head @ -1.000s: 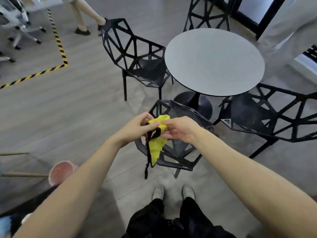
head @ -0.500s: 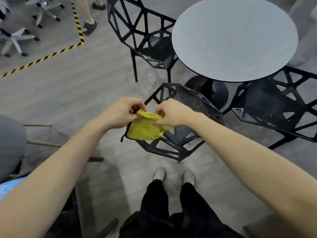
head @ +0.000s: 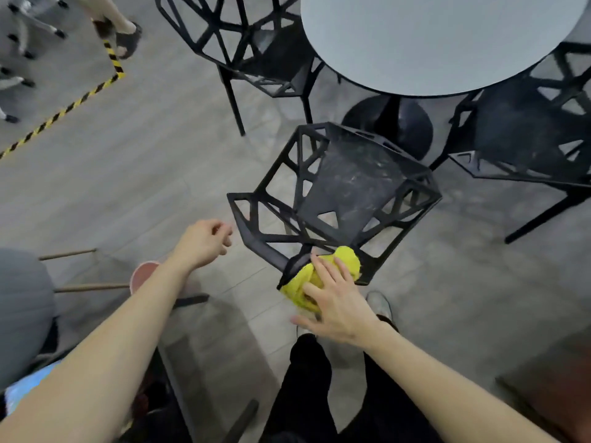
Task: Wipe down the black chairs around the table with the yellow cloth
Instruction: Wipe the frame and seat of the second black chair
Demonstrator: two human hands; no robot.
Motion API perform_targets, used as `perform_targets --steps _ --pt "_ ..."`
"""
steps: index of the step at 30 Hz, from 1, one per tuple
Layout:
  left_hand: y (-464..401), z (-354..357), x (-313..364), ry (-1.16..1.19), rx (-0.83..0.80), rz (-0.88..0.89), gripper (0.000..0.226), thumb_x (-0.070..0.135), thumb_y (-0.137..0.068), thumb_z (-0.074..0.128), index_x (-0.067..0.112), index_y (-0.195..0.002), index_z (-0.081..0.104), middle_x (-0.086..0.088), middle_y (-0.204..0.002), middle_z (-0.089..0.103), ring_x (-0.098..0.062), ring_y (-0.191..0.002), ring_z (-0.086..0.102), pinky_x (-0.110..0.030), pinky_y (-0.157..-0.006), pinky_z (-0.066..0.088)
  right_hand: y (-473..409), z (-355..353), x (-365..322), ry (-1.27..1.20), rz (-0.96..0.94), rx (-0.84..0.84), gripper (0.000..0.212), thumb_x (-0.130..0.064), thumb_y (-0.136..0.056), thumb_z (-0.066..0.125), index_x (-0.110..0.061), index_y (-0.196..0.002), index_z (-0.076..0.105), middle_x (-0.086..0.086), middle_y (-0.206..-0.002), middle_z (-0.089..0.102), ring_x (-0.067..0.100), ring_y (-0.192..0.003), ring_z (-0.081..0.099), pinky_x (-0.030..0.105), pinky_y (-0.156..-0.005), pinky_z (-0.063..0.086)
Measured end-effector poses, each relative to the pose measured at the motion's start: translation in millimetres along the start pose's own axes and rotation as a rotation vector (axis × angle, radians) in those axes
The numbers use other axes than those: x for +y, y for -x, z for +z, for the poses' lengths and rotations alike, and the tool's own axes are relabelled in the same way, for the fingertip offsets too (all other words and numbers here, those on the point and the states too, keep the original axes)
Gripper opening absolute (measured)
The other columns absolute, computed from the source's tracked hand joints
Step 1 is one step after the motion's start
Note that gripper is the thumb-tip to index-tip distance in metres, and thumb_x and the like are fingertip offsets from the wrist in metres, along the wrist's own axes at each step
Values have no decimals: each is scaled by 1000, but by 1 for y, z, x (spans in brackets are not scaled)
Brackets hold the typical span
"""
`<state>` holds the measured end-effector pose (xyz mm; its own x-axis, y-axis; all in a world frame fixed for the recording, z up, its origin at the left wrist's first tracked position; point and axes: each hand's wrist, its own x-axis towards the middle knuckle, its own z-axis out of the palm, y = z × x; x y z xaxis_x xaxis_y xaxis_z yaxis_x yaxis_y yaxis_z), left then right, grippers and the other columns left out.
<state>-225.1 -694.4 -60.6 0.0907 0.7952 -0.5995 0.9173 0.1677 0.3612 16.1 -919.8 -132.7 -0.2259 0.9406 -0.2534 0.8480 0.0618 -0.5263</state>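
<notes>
Far left: office chair bases (head: 19, 43) and hazard tape (head: 68, 105) running across the floor, another person's foot (head: 126, 36) near the tape corner. My left hand (head: 204, 243) is hanging free over the floor just beside the near chair (head: 339, 193), fingers loosely curled, holding nothing. Left chair (head: 252, 46) is sitting at the counter (head: 431, 43). I'm standing behind the near chair, which is facing the counter, seat dusty and scuffed. My right hand (head: 335, 302) is pressing the yellow cloth (head: 315, 276) onto the top edge of that chair's backrest, fingers spread flat over it. Cloth is bunched and draping over the rim. Right chair (head: 524, 135) is tucked partly under the counter edge.
</notes>
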Motion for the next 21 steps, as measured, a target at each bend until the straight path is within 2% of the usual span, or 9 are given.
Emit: perform_targets --steps 2,4,6,7,9,12,15,19,21 --pt "-22 2 -4 128 4 -67 38 41 -112 47 14 -105 73 -6 -95 81 -22 -72 71 -36 -73 56 -8 -1 0 -124 64 153 50 -69 -98 55 -20 -97 61 15 -147 60 34 -133 56 54 -114 39" --pt "-43 2 -1 229 -2 -97 44 44 -114 42 12 -109 71 -7 -95 81 -23 -71 64 -34 -69 51 -17 -6 9 -230 194 260 53 -63 -95 65 -16 -119 61 6 -130 67 30 -121 61 48 -104 50" --pt "-62 3 5 267 -56 -117 42 43 -114 42 14 -106 71 -7 -91 81 -22 -71 56 -32 -67 47 -23 -2 16 -91 317 244 77 -76 -92 59 -13 -137 58 6 -135 66 30 -131 56 47 -113 44" --pt "-70 4 7 250 -86 -118 40 41 -113 44 15 -102 72 -5 -86 80 -21 -72 54 -32 -67 46 -25 2 16 26 343 220 80 -81 -93 50 -12 -132 63 7 -132 68 31 -130 57 48 -117 40" --pt "-83 10 5 206 -123 -113 36 34 -112 49 16 -95 76 -2 -77 78 -20 -73 51 -31 -66 45 -26 15 7 180 349 214 79 -83 -98 35 -12 -109 68 8 -109 72 33 -108 61 47 -112 39" --pt "-92 16 0 225 -160 -129 35 31 -111 55 13 -93 79 1 -68 76 -18 -71 48 -30 -64 42 -50 33 -31 231 349 325 66 -70 -104 40 -9 -91 60 11 -85 62 34 -83 57 49 -92 47" --pt "-95 16 -2 226 -161 -132 34 32 -110 58 13 -88 76 -1 -71 75 -20 -73 49 -31 -61 37 -128 41 -81 324 372 321 57 -63 -103 46 -7 -97 60 11 -86 60 31 -77 58 45 -74 46" --pt "-98 19 -4 226 -75 -143 32 34 -106 63 8 -101 80 -5 -89 69 -24 -82 52 -32 -62 36 -172 39 -101 287 408 187 54 -51 -103 54 -1 -122 59 13 -98 64 32 -83 61 43 -75 48" --pt "-98 21 -3 226 -78 -151 36 32 -108 60 8 -91 80 2 -73 74 -20 -75 51 -28 -59 37 -130 45 -77 262 256 347 54 -34 -99 68 0 -139 56 14 -104 62 36 -86 60 46 -76 49"
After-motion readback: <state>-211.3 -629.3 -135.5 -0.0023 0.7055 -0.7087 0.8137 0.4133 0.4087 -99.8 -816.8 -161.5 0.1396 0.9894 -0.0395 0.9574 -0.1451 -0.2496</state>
